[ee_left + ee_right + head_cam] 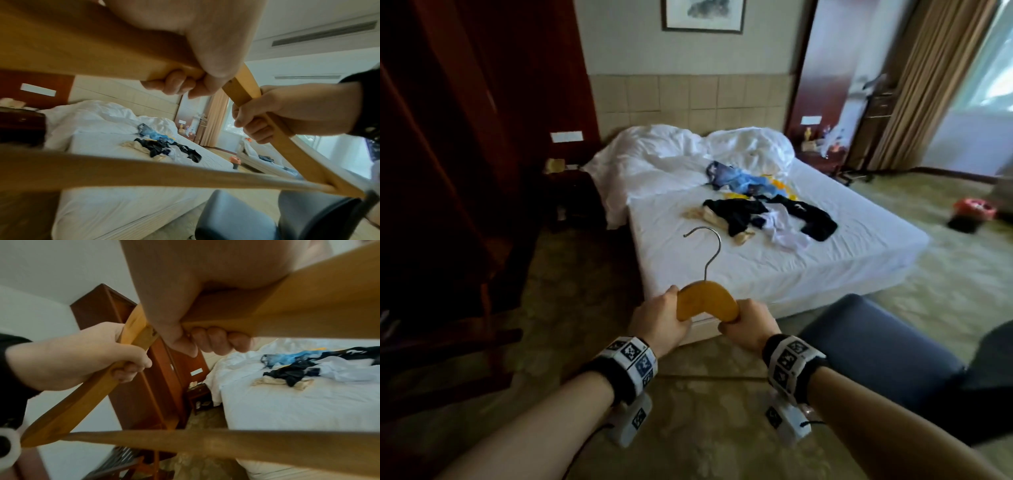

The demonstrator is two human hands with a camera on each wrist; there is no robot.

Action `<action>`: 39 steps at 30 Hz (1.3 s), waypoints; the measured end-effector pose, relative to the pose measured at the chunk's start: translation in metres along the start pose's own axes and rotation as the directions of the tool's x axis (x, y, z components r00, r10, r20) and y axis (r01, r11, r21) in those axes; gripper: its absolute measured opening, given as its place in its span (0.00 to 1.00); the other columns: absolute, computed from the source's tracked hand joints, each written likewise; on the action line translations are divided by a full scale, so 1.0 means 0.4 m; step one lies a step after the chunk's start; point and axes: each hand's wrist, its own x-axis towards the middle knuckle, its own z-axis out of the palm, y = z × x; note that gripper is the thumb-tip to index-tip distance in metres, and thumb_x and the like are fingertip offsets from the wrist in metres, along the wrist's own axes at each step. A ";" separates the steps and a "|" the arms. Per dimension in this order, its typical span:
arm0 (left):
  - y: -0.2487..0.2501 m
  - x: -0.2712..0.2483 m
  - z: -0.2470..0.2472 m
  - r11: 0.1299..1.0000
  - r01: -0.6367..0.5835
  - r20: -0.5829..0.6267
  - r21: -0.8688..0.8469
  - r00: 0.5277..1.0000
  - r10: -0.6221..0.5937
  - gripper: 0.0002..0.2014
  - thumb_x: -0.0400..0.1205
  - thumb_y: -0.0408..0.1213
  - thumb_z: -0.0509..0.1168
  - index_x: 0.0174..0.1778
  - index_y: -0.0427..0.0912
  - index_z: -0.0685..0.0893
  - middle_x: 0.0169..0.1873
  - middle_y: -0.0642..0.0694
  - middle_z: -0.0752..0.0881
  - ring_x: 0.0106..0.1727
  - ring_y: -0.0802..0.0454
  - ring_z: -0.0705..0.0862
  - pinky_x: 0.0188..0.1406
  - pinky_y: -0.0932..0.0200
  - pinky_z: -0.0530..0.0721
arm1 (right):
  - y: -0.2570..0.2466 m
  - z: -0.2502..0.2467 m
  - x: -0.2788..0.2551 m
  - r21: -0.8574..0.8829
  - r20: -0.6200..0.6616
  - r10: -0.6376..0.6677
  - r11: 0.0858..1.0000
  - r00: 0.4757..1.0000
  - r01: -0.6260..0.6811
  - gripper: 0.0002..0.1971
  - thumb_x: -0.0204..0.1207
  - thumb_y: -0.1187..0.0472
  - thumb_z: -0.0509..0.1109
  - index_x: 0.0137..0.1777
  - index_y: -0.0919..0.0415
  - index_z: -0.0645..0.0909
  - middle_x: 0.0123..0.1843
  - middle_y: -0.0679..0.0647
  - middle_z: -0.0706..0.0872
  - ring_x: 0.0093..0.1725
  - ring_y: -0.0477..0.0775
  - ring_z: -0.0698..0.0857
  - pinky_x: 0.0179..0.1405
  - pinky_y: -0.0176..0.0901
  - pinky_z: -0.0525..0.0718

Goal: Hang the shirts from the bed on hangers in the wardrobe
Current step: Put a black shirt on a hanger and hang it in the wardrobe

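Observation:
Both hands hold one wooden hanger (705, 301) with a metal hook (710, 251) in front of the bed's foot. My left hand (659, 317) grips its left arm and my right hand (748, 325) grips its right arm. The wrist views show my left hand (179, 82) and right hand (209, 340) with fingers curled round the hanger (82, 48) (308, 308). A heap of shirts (763, 209), black, white, blue and beige, lies on the white bed (825, 260) beyond the hanger. The shirts (164, 146) (308, 369) are untouched.
A dark wooden wardrobe (465, 137) stands at the left, with a nightstand (571, 198) by the bed. A blue chair seat (876, 346) is at the lower right. Crumpled white bedding (688, 150) lies at the bed's head. Curtains (928, 85) and a red object (974, 209) are on the right.

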 end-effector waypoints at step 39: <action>0.440 1.897 0.723 0.954 -0.296 0.408 0.059 0.879 0.247 0.11 0.76 0.48 0.64 0.53 0.54 0.83 0.45 0.51 0.88 0.51 0.44 0.87 0.51 0.54 0.82 | 0.619 -0.743 1.706 0.537 0.244 0.292 0.754 0.925 -0.380 0.28 0.73 0.37 0.75 0.54 0.65 0.87 0.43 0.65 0.93 0.37 0.59 0.90 0.40 0.49 0.88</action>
